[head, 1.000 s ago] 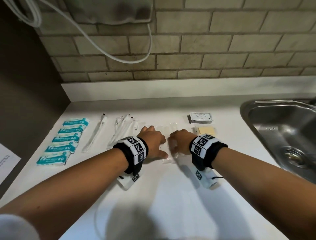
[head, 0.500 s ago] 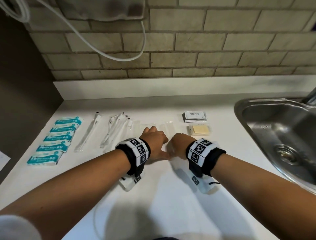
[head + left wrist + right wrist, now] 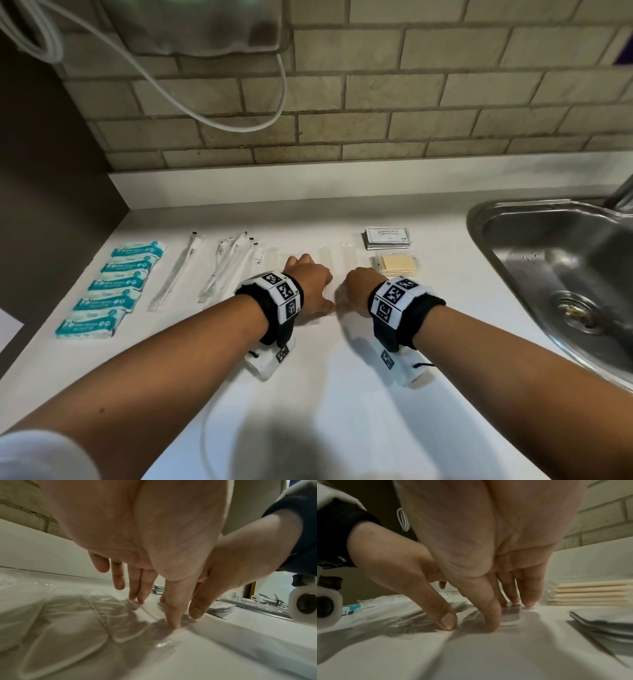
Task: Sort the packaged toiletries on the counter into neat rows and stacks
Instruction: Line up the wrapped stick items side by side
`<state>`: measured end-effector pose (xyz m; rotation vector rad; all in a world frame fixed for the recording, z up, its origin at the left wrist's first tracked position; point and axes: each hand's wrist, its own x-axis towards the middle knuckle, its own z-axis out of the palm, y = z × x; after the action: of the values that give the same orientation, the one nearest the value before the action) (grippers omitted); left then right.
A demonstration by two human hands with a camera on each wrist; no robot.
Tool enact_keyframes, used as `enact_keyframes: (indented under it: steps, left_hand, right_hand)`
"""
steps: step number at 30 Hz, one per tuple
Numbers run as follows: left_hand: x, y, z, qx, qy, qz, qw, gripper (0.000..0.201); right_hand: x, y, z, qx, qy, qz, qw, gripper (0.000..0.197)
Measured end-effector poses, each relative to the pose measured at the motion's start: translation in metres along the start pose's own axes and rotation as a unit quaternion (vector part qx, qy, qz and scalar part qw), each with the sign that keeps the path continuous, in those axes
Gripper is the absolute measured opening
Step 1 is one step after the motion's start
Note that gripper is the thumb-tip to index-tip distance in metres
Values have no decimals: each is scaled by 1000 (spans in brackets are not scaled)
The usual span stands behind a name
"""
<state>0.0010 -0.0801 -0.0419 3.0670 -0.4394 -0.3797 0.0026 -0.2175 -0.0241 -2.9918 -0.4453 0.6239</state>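
Since the earlier frames little has been shifted: both hands are kept on the clear packets at mid-counter. A white counter is seen below a brick wall, with a steel sink at right. Teal packets are rowed at left, wrapped toothbrushes beside them. Shampoo sachets and yellow pads are stacked. The left hand and right hand are spread, straight fingertips pressed on the plastic, nothing grasped.

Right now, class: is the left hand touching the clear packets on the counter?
Touching. The left wrist view shows the left hand with its fingertips pressed straight down onto the clear packets, no gap beneath them.
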Motion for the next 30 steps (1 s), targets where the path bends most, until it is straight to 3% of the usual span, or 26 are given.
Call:
enact_keyframes:
  steps: [14, 22, 25, 28, 30]
  left_hand:
    - [3, 10, -3, 14, 7, 18, 1000, 53]
    - [0, 12, -7, 10, -4, 8, 1000, 48]
    - [-4, 12, -12, -26, 17, -5, 1000, 49]
    - [-14, 5, -23, -72, 52, -34, 995, 66]
    - [-18, -7, -31, -65, 56, -43, 995, 63]
  right_hand:
    - [-2, 9, -1, 33, 18, -6, 999, 31]
    - [-6, 5, -8, 16, 3, -13, 1000, 28]
    - [-5, 1, -12, 4, 4, -20, 1000, 31]
    - [-3, -7, -14, 4, 29, -36, 999, 40]
    - [-2, -15, -13, 4, 39, -59, 997, 41]
